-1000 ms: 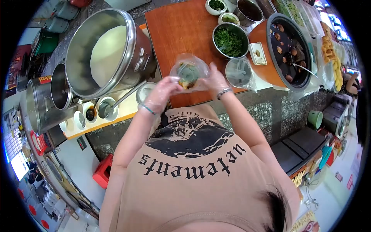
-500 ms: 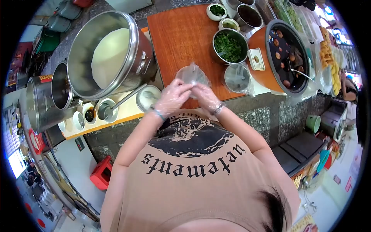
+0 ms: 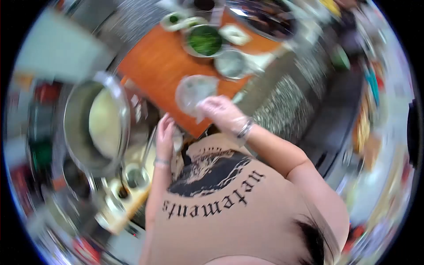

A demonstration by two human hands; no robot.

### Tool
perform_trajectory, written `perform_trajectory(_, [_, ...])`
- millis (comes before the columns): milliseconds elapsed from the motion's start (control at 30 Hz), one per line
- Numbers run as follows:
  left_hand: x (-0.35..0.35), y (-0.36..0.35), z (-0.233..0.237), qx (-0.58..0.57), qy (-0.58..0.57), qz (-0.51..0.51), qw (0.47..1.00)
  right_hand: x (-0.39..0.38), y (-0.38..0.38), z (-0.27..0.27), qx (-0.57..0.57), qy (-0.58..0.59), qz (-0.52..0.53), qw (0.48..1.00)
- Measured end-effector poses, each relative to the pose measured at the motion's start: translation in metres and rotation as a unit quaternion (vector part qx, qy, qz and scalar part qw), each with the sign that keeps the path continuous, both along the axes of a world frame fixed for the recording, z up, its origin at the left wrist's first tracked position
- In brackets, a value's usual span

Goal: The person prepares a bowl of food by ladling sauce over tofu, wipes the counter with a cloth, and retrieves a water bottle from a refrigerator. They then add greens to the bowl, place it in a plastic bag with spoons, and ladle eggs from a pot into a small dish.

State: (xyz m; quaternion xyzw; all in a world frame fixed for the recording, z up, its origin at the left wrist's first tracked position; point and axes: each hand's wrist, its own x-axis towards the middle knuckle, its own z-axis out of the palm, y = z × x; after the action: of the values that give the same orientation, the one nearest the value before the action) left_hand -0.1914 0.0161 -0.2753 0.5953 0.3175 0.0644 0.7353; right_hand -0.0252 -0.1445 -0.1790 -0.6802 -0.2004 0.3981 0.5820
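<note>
My right hand (image 3: 223,115), in a clear plastic glove, pinches the edge of a clear plastic bag (image 3: 194,90) that lies rounded on the orange-brown board (image 3: 150,66). Whether a bowl sits inside the bag is too blurred to tell. Apart from it, my left hand (image 3: 164,139), gloved too, has its fingers stretched out and holds nothing that I can see. It is beside a ladle handle (image 3: 149,143) whose scoop end is in a white bowl (image 3: 136,176). To its left stands a big steel pot (image 3: 125,128) with a pale white mass (image 3: 105,123) inside.
On the board's far side are a bowl of chopped greens (image 3: 204,40), a clear container (image 3: 230,63) and small green-filled bowls (image 3: 173,20). A large pot of dark liquid (image 3: 269,20) stands beyond. Below the steel pot, a small dark-sauce bowl (image 3: 123,192) sits on the ledge.
My hands were together at the bag; my left hand has let go and moved left toward the ladle. My right hand stays at the bag. The whole view has turned left and blurred.
</note>
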Motion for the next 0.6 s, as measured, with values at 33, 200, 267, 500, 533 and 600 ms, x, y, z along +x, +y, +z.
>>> perform_trajectory(33, [0.004,-0.005,0.01,-0.067,0.031,0.008,0.997,-0.018,-0.009,0.022,0.015,0.049,-0.025,0.998])
perform_trajectory(200, [0.007,-0.046,0.001,-0.379,0.007,-0.2,0.903,-0.113,-0.066,0.055,0.079,-0.024,-0.167,0.983])
perform_trajectory(267, [-0.005,-0.071,-0.026,-0.34,-0.049,-0.333,0.878,-0.148,-0.088,0.048,0.022,-0.155,-0.213,0.964])
perform_trajectory(500, [-0.048,-0.226,-0.001,-0.4,0.126,-0.564,0.711,-0.272,-0.218,0.079,0.28,0.104,-0.462,0.835])
perform_trajectory(533, [-0.053,-0.258,0.004,-0.382,0.137,-0.6,0.689,-0.29,-0.245,0.087,0.311,0.114,-0.491,0.806])
perform_trajectory(600, [-0.068,-0.321,0.006,-0.323,0.134,-0.655,0.67,-0.322,-0.294,0.082,0.38,0.123,-0.569,0.719])
